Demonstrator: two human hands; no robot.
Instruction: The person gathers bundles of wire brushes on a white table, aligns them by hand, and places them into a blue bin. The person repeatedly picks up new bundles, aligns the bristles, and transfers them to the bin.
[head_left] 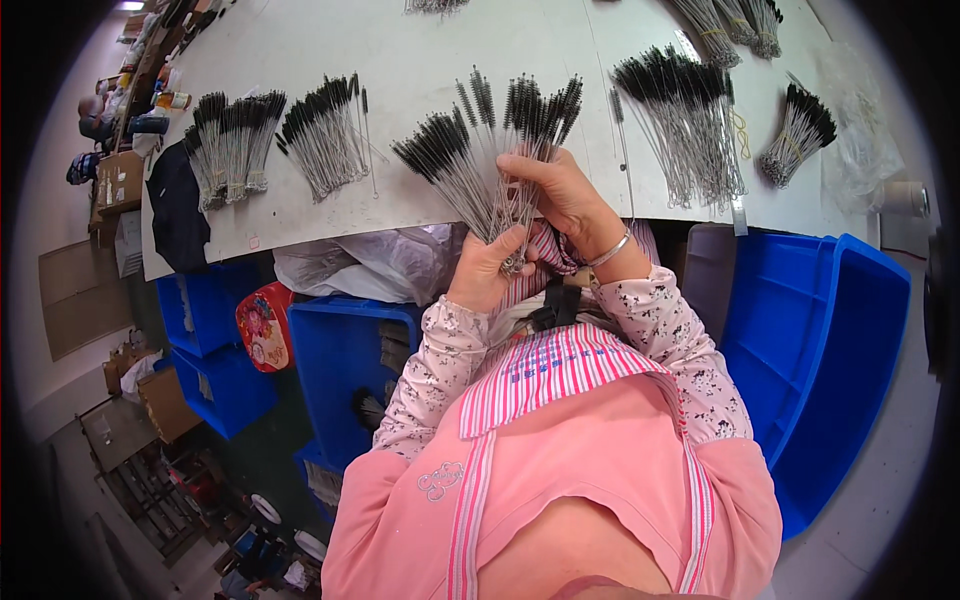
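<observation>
A fanned bundle of thin wire-handled tube brushes (445, 160) with black bristles is in front of me, bristles pointing away over the table. My left hand (483, 272) is closed round the looped wire ends at the near side of the bundle. My right hand (562, 192) is closed on the right-hand part of the same brushes, thumb lying across their wire stems. Some fingers of both hands are hidden behind the wires. The brushes split into a left and a right fan, with a few standing between.
The white table (400, 215) carries a brush pile (325, 140) and tied bundles (235, 145) on the left, a large pile (690, 130) and a tied bundle (798, 135) on the right. Blue bins (815, 370) stand below its edge, with a plastic bag (370, 262) over one.
</observation>
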